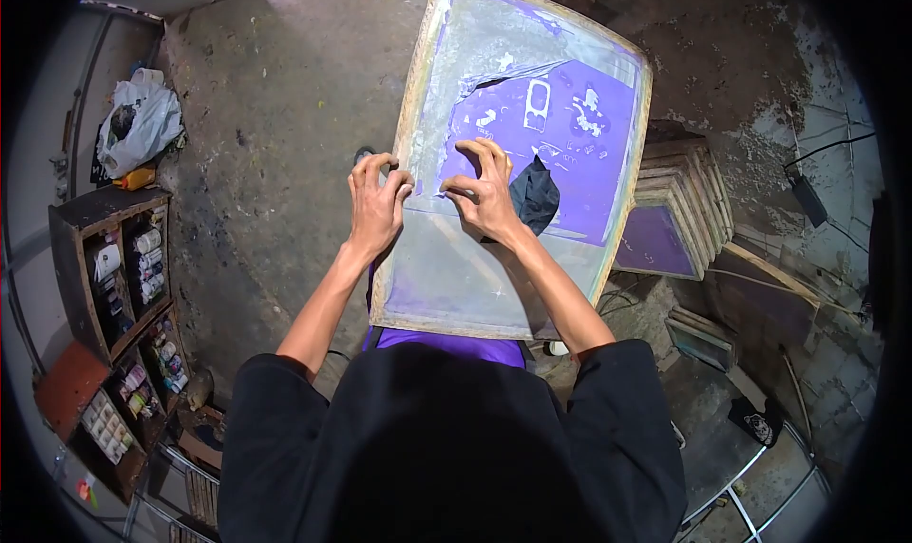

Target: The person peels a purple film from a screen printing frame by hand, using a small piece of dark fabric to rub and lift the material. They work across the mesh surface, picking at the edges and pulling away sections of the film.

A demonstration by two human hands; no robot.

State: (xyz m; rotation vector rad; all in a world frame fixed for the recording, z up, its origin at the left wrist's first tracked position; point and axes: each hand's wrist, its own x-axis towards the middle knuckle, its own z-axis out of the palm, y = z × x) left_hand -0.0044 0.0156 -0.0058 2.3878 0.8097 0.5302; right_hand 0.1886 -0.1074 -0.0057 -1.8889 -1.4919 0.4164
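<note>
A wood-edged printing screen point(494, 305) lies tilted in front of me, its mesh partly coated purple. Over the left edge of the screen, my left hand point(377, 206) has its fingers curled and its thumb and forefinger drawn together. My right hand point(486, 196) is bent above the left border of the purple area point(594, 177), thumb and finger close together by a pale edge. What either hand pinches is too small to make out. A crumpled black cloth point(535, 197) lies on the screen just right of my right hand.
Several stacked frames point(679, 196) lean to the right of the screen. A wooden shelf point(112, 267) with bottles and jars stands at left, below a white plastic bag point(141, 123). A black adapter with cable point(809, 201) hangs at far right.
</note>
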